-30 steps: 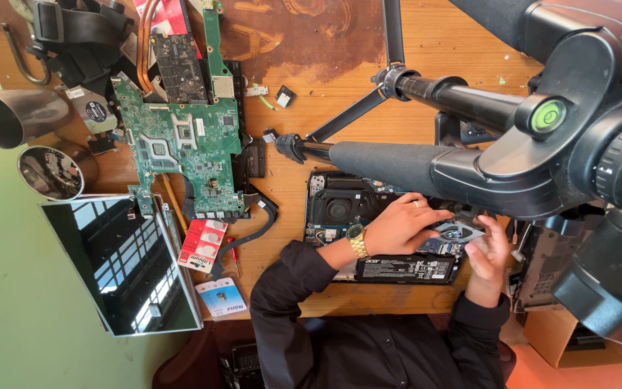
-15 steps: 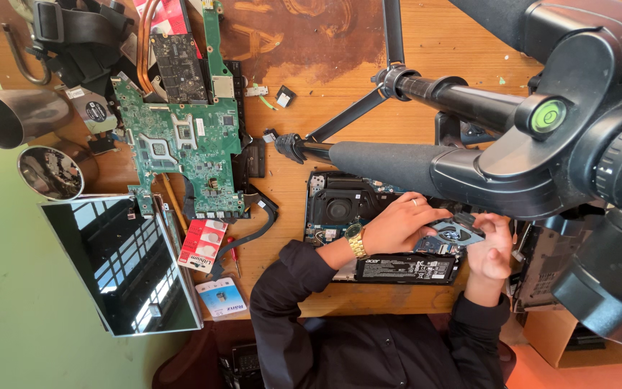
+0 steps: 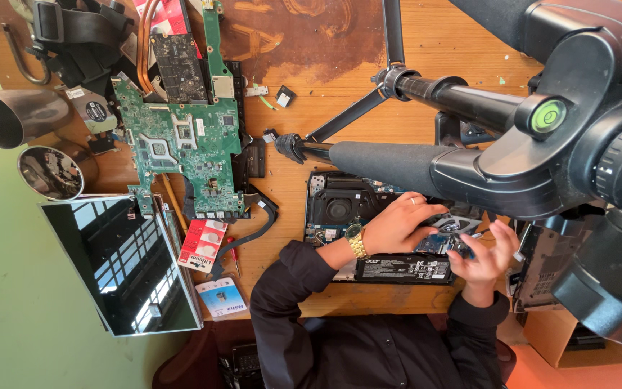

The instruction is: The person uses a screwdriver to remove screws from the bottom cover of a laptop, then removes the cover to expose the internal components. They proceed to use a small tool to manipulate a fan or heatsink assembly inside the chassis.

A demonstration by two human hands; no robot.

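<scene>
Both hands are in over the open laptop [image 3: 368,216], which lies base-up on the wooden surface [image 3: 325,79] with its long axis running left to right across the view, the black battery [image 3: 404,269] along the edge nearest the person

The left hand [image 3: 401,227] lies flat on the innards just beside the fan [image 3: 338,210], fingers spread and pressing down, gripping nothing that I can make out; a gold watch [image 3: 356,240] sits on that wrist

The right hand [image 3: 487,256] comes in from the other end, fingers curled round a small part at the laptop's right side; it looks pinched on something, but what it is stays too small and too hidden to tell

So the work spot lies between the two hands, touching both, with the right hand's fingertips the nearer to it

A tripod leg [image 3: 390,162] and camera head [image 3: 577,130] hang across the view and cover the far right of the laptop

Well apart to the left lie a green motherboard [image 3: 181,144], a loose screen panel [image 3: 120,263] and two metal cups [image 3: 16,115]
</scene>
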